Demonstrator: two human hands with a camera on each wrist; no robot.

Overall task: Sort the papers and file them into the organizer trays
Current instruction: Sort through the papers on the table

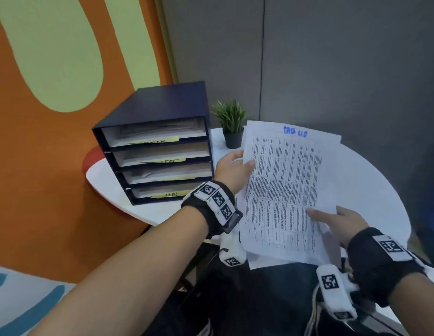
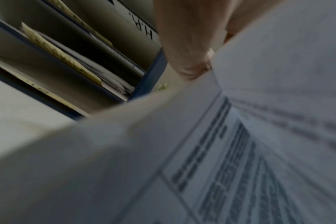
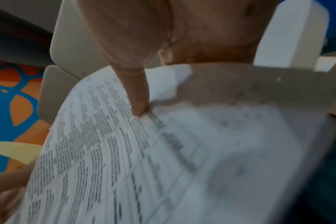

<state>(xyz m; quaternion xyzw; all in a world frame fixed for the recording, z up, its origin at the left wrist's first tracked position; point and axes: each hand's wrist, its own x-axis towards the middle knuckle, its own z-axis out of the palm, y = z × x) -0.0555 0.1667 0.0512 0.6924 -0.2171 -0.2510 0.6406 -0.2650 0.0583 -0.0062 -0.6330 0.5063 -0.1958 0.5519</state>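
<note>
A printed sheet [image 1: 284, 185] with a dense table and blue handwriting at its top is held up over the white table [image 1: 371, 180], with more white sheets behind it. My left hand [image 1: 231, 169] pinches its left edge, thumb on the printed face. My right hand [image 1: 337, 220] grips the lower right part, thumb on top [image 3: 139, 98]. The same sheet [image 2: 230, 151] fills the left wrist view, blurred. The dark blue organizer [image 1: 157, 151] stands left of the sheet; its stacked trays hold papers and carry yellow labels.
A small potted plant [image 1: 231, 124] stands between the organizer and the papers. Grey partition panels [image 1: 332, 57] rise behind the table. An orange and green wall [image 1: 53, 81] is on the left. The table's front rim curves close to my body.
</note>
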